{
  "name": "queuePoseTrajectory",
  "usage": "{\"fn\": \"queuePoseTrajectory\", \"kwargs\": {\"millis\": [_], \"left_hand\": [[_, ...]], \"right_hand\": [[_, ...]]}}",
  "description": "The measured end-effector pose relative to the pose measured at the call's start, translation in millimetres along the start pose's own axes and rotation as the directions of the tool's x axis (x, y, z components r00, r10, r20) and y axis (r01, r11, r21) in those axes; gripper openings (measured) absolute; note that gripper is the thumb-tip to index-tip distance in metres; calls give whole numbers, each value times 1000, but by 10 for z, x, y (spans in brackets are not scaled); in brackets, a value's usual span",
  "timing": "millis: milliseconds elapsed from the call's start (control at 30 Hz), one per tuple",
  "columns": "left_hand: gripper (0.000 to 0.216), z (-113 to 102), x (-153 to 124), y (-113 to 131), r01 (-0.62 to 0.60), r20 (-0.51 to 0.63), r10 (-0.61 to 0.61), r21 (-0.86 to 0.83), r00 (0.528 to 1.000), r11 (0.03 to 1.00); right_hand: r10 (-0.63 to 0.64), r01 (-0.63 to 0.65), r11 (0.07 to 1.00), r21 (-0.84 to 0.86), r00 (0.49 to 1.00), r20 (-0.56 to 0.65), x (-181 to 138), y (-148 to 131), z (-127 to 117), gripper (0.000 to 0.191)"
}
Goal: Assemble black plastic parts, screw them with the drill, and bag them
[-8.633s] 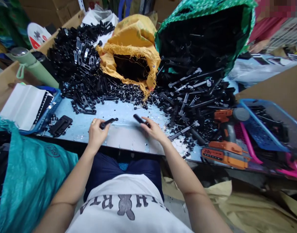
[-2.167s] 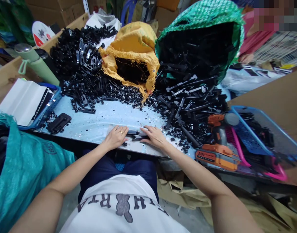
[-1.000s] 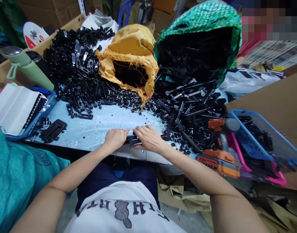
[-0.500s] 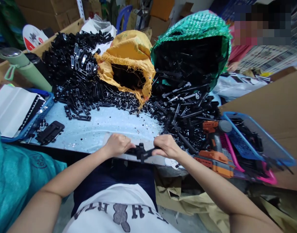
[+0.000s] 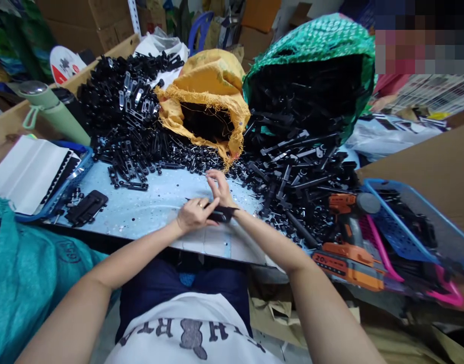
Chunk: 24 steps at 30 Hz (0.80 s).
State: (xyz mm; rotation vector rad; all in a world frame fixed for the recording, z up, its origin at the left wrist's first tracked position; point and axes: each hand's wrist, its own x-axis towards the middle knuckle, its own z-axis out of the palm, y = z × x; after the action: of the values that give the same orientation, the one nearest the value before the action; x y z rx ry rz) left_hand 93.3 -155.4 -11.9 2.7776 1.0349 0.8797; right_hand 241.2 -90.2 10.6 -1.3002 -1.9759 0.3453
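Observation:
My left hand point(image 5: 193, 214) is closed on a black plastic assembly point(image 5: 221, 215) held just above the pale blue table point(image 5: 152, 199). A ring shows on one of its fingers. My right hand point(image 5: 219, 186) reaches forward over the assembly toward the small black pins point(image 5: 201, 156) strewn before the yellow sack point(image 5: 205, 96). Its fingers are loosely apart and I see nothing in them. Its wrist lies against the black assembly.
A heap of black clips point(image 5: 122, 108) rises at the back left. A green sack point(image 5: 315, 76) spills long black parts point(image 5: 296, 167) at the right. An orange drill point(image 5: 349, 237) lies by a blue basket point(image 5: 414, 217). A white booklet point(image 5: 29, 169) and a black part point(image 5: 86, 207) are at the left.
Both hands held the black assembly at the table's near edge half a second ago. Now the left hand alone holds it, and the right hand has let go and reached forward.

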Motion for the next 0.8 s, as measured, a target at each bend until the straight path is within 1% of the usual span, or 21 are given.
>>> {"fn": "queuePoseTrajectory", "kwargs": {"millis": [33, 67, 100, 133, 167, 200, 233, 267, 333, 367, 400, 467, 533, 600, 667, 733, 767, 800], "left_hand": [[81, 44, 57, -127, 34, 96, -41, 69, 995, 997], [79, 73, 122, -241, 55, 159, -75, 127, 984, 990], [78, 85, 195, -343, 63, 187, -96, 173, 978, 983], [74, 84, 273, -439, 70, 183, -110, 211, 977, 975], [68, 70, 352, -536, 89, 156, -129, 242, 979, 966], [59, 46, 430, -641, 131, 117, -168, 269, 979, 954], [49, 15, 502, -758, 202, 75, -233, 293, 970, 935], [39, -20, 563, -887, 284, 49, -315, 316, 948, 905], [29, -90, 645, -1168, 411, 65, -462, 362, 884, 837], [29, -119, 663, -1302, 433, 95, -500, 380, 861, 817], [29, -143, 668, -1420, 431, 128, -512, 392, 850, 813], [28, -178, 648, -1580, 403, 172, -498, 396, 850, 825], [25, -212, 609, -1620, 378, 179, -472, 390, 863, 839], [18, -275, 558, -1551, 361, 183, -449, 374, 875, 854], [15, -391, 490, -1397, 390, 205, -469, 329, 859, 860], [20, -564, 397, -1182, 448, 234, -511, 274, 827, 851], [21, -665, 343, -1059, 463, 250, -517, 246, 819, 852], [19, -769, 287, -931, 455, 261, -503, 226, 824, 862]], "right_hand": [[14, -13, 998, -66, 1000, 25, 261, 134, -36, 26], [51, -46, 990, -135, 998, 30, 526, 268, -75, 26], [100, -95, 976, -198, 995, 13, 785, 396, -109, 27], [146, -139, 956, -259, 989, 8, 1029, 512, -129, 28], [206, -190, 930, -314, 978, 18, 1251, 614, -130, 30], [281, -252, 897, -362, 959, 28, 1447, 702, -113, 33], [360, -315, 860, -401, 932, 42, 1613, 777, -79, 36], [436, -374, 822, -430, 898, 51, 1750, 844, -34, 38], [551, -471, 756, -454, 833, 53, 1936, 960, 66, 41], [582, -500, 738, -454, 812, 52, 1993, 1014, 111, 42], [598, -515, 729, -451, 800, 53, 2029, 1065, 147, 43], [616, -531, 720, -446, 786, 59, 2053, 1158, 188, 44], [609, -527, 730, -436, 790, 65, 2037, 1226, 191, 43], [592, -515, 746, -421, 803, 67, 2002, 1260, 172, 40], [580, -513, 757, -405, 813, 54, 1970, 1257, 155, 38], [578, -523, 759, -389, 815, 31, 1952, 1227, 150, 40], [581, -532, 757, -379, 814, 20, 1949, 1206, 151, 40], [585, -541, 756, -369, 811, 9, 1950, 1182, 153, 41]]}}
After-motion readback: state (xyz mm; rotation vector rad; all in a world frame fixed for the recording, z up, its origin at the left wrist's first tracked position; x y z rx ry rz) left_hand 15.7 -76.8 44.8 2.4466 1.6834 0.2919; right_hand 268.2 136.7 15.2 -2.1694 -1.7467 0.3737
